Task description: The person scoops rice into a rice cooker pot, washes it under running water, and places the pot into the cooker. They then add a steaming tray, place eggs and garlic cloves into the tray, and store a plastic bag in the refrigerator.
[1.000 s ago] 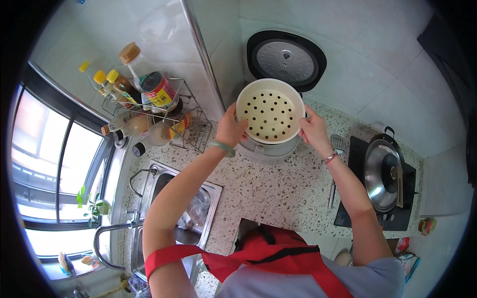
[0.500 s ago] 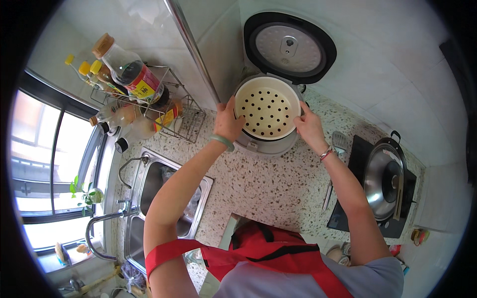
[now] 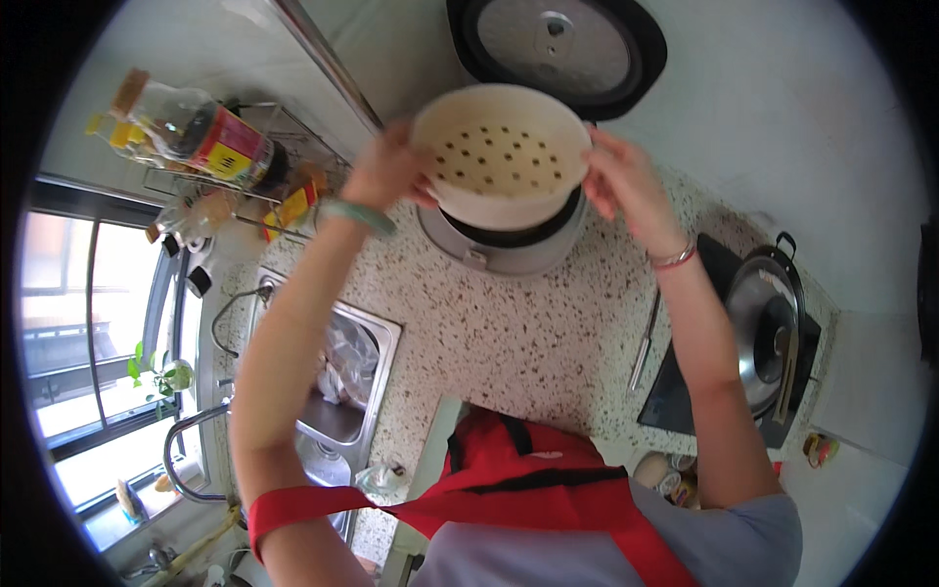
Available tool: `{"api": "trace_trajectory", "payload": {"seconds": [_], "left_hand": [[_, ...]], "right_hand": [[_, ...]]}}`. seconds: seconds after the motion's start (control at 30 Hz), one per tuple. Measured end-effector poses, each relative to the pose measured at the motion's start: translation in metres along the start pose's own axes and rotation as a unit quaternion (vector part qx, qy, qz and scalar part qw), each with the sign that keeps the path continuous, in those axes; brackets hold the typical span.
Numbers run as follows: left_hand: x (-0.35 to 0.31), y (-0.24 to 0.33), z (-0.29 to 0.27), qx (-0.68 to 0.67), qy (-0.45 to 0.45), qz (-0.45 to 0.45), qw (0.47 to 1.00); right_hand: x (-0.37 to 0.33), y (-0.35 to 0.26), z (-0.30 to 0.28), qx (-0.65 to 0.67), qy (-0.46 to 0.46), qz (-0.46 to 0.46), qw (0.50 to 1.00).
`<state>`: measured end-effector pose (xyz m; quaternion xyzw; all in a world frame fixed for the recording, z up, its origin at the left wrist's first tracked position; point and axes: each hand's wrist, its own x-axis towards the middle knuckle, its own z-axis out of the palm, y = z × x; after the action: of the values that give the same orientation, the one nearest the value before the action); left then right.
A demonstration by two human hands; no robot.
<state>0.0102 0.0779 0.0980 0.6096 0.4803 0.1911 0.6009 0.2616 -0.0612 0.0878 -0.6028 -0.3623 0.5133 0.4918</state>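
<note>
A cream steamer basket (image 3: 504, 205) with a perforated bottom is held up over the rice cooker (image 3: 499, 256). My left hand (image 3: 389, 168) grips its left rim, blurred by motion, and my right hand (image 3: 626, 178) pinches the right rim with the thumb on the edge. Below the basket, the dark mouth of the cooker shows along the front; the rest of the opening is hidden. The cooker's lid (image 3: 553, 44) stands raised behind.
A wire rack (image 3: 269, 122) with sauce bottles (image 3: 230, 147) is at the left, above a steel sink (image 3: 386, 342) holding plastic bags. At the right, a lidded wok (image 3: 758, 313) sits on a black cooktop (image 3: 675, 401). A long-handled spatula (image 3: 646, 338) lies on the speckled counter (image 3: 509, 342).
Both hands have lifted the steamer basket out of the rice cooker's mouth and tilted it. A dark opening now shows beneath it. The whole view has shifted slightly.
</note>
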Motion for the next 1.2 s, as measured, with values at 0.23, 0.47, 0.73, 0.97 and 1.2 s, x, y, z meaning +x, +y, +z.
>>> {"api": "trace_trajectory", "payload": {"seconds": [0.23,0.47,0.73,0.97,1.2], "left_hand": [[-0.031,0.030,-0.050,-0.077,-0.038,-0.010,0.996],[-0.089,-0.041,-0.085,-0.005,-0.103,-0.019,0.995],[-0.129,-0.058,-0.054,0.011,-0.186,-0.045,0.981],[-0.131,-0.072,-0.046,-0.009,-0.189,-0.059,0.980],[-0.127,-0.077,-0.044,0.040,-0.193,-0.041,0.979]], "right_hand": [[0.017,-0.005,-0.008,0.100,-0.005,-0.066,0.993],[0.085,0.069,0.022,-0.350,-0.257,-0.001,0.901],[0.127,0.114,0.053,-0.368,-0.380,0.175,0.830],[0.140,0.112,0.081,-0.369,-0.395,0.153,0.827],[0.157,0.114,0.090,-0.280,-0.388,0.207,0.853]]}}
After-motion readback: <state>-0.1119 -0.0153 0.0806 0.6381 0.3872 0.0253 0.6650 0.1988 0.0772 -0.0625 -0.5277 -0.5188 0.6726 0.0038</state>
